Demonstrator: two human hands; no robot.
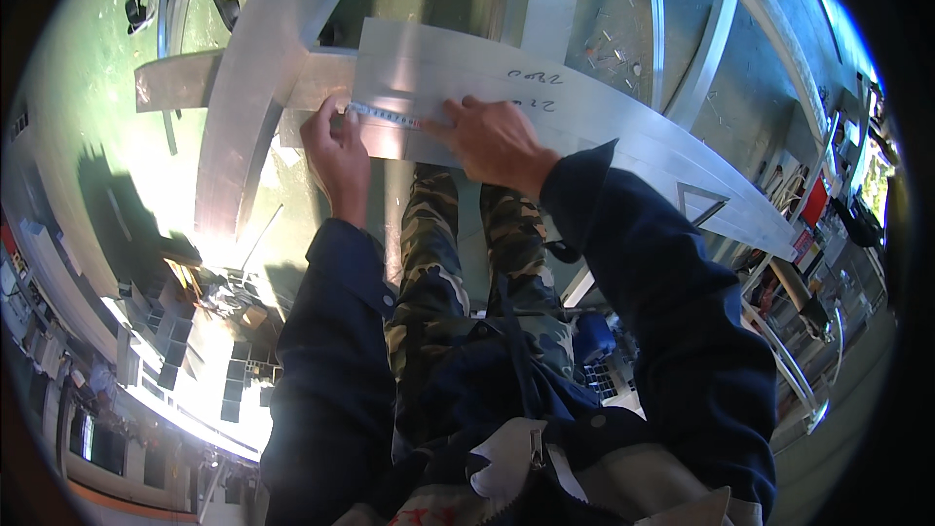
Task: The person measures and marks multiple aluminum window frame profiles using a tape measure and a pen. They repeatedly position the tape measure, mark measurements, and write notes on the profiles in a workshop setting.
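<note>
A silvery metal panel [623, 141] with handwritten marks lies across metal beams in front of me. The pale blade of a tape measure [388, 116] stretches across the panel's left part, between my two hands. At the panel's left edge, the fingers of my left hand [338, 154] are closed around the blade's end. My right hand [497, 144] rests on the panel with its fingers bent and pinching at the blade's other end; its palm hides what else it may hold. A triangular square [699, 205] lies on the panel farther right.
A wide metal beam [234, 127] runs under the work at the left, joined by a shorter crosspiece [180, 81]. More long profiles [706, 49] stand beyond, at the right. Scraps litter the green floor [609, 24]. Tools and materials crowd the far right.
</note>
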